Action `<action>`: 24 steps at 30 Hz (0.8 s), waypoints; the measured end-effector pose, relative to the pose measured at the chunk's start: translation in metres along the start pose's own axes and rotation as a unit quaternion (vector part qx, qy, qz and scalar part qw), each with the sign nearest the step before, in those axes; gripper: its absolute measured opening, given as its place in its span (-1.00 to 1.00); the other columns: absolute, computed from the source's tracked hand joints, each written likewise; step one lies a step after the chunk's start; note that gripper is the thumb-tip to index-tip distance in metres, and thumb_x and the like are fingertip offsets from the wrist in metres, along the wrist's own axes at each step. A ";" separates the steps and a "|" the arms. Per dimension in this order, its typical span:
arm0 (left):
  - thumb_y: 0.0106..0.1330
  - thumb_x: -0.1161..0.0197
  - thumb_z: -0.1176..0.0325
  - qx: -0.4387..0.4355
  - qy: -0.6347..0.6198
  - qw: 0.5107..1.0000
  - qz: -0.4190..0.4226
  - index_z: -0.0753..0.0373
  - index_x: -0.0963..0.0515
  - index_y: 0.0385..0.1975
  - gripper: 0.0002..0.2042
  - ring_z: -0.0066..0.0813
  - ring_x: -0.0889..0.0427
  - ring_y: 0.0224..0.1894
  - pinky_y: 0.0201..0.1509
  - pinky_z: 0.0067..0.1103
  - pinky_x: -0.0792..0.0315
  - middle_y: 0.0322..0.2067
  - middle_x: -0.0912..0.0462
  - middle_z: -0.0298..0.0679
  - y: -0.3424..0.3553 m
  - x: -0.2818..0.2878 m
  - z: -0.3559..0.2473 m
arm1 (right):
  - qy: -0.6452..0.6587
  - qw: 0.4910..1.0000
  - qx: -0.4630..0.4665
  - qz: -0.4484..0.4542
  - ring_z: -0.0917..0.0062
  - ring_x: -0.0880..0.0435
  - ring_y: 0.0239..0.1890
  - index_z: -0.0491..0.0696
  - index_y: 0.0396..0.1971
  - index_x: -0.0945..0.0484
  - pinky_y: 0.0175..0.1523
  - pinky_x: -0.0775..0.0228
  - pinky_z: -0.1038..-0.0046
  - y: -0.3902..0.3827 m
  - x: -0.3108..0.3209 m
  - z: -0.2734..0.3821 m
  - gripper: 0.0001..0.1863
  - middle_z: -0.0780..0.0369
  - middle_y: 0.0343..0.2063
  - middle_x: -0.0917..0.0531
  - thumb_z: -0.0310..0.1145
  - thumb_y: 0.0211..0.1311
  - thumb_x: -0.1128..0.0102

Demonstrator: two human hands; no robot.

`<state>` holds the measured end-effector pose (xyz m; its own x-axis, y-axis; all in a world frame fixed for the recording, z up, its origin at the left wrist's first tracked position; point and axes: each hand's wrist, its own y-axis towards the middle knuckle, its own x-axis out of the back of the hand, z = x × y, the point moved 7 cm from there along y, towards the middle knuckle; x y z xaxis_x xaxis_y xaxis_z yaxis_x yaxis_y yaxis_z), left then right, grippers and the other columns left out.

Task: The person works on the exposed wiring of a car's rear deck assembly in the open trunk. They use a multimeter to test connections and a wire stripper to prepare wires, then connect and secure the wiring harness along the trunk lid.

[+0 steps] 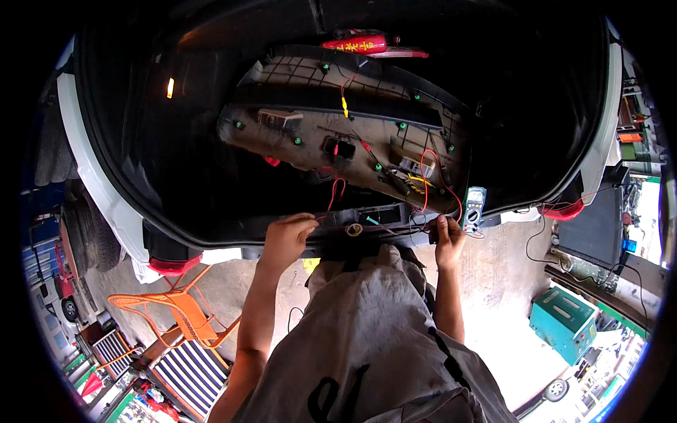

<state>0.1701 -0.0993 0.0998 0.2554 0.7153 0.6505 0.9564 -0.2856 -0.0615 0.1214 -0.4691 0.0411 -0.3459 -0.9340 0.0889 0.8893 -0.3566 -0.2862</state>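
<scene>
At the open car boot's sill, my left hand [288, 238] pinches the end of a thin red wire [338, 189] that loops up toward the trim panel. My right hand [447, 241] is closed at the sill's right part, its fingertips on a thin wire [398, 228] beside a small dark piece. A roll of tape [354, 230] lies on the sill between the hands. Just right of my right hand stands a multimeter [475, 206]. The dusty trim panel [310, 144] with green clips lies upside down in the boot, with red and black leads and a yellow-sleeved clip [345, 107] on it.
A red cylinder [356, 45] lies deep in the boot. Red tail lights [175, 266] flank the sill. Behind me on the left is an orange chair frame [187, 310]; a green metal box [563, 323] stands on the right. Cables [539, 257] trail off the sill's right side.
</scene>
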 end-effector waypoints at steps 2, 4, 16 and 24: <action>0.20 -0.27 0.59 -0.003 0.069 0.998 -0.011 0.33 -0.67 -0.26 -0.86 -0.29 -0.73 -0.33 -0.24 -0.54 -0.56 -0.32 -0.73 -0.09 -0.002 -0.005 0.002 | -0.005 1.000 0.002 -0.002 0.75 -0.35 -0.64 -0.15 -0.55 -0.58 -0.50 -0.11 0.61 0.001 0.004 -0.015 -0.56 0.32 -0.64 -0.58 -0.15 0.48 -0.07; 0.17 -0.30 0.56 0.093 -0.025 0.995 -0.019 0.26 -0.68 -0.29 -0.87 -0.21 -0.71 -0.34 -0.24 -0.45 -0.55 -0.38 -0.71 -0.11 -0.006 -0.010 0.013 | 0.012 0.999 -0.003 -0.030 0.73 -0.36 -0.64 -0.14 -0.57 -0.56 -0.51 -0.10 0.59 0.005 0.008 -0.025 -0.55 0.35 -0.67 -0.53 -0.13 0.47 -0.08; 0.22 -0.38 0.48 0.268 -0.053 0.962 -0.004 0.39 -0.63 -0.38 -0.90 -0.52 -0.67 -0.49 -0.41 -0.54 -0.47 -0.55 -0.67 -0.13 -0.034 0.030 0.028 | 0.157 0.986 -0.039 0.038 0.66 -0.48 -0.38 -0.11 -0.26 -0.59 -0.27 -0.29 0.65 0.087 0.071 -0.067 -0.88 0.31 -0.38 -0.59 -0.42 0.30 -0.14; 0.21 -0.34 0.47 0.225 0.056 0.968 -0.092 0.27 -0.70 -0.28 -0.89 -0.35 -0.67 -0.46 -0.35 -0.51 -0.48 -0.46 -0.70 -0.13 -0.048 0.057 -0.029 | -0.192 0.974 0.026 0.119 0.69 -0.57 -0.44 -0.13 -0.22 -0.61 -0.37 -0.43 0.55 0.205 0.053 -0.097 -0.81 0.31 -0.53 -0.62 -0.39 0.19 -0.30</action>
<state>0.1345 -0.0631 0.1616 0.0811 0.6468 0.7583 0.9559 0.1652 -0.2430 0.2565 -0.5899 -0.1054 0.0007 -0.9254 0.3789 0.9483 -0.1196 -0.2940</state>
